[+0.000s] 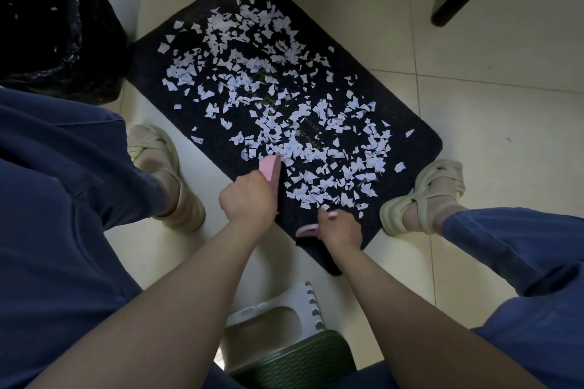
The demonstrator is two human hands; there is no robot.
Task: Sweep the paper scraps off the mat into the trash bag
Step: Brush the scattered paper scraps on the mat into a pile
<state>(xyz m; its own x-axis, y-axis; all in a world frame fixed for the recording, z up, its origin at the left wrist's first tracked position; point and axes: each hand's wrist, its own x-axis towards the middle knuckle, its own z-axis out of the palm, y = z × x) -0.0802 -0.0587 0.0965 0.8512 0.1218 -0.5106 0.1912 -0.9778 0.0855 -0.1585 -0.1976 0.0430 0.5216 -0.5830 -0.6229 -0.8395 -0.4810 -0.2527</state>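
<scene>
Left grip (248, 199): clenched round a pink tool (271, 168), whose far edge touches the scraps (254, 65) near the mat's near-left edge. Right grip (341, 227): clenched round a pink handle (307, 230) at the mat's near corner. Scraps lie across most of the mat (417, 145). Bag (47, 25) stands far left, just beside the mat's left corner.

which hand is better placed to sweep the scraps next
Left, likely: the left hand holds a pink tool against the paper scraps, on the trash bag side. The right hand grips a pink handle at the mat edge, working end hidden.
</scene>
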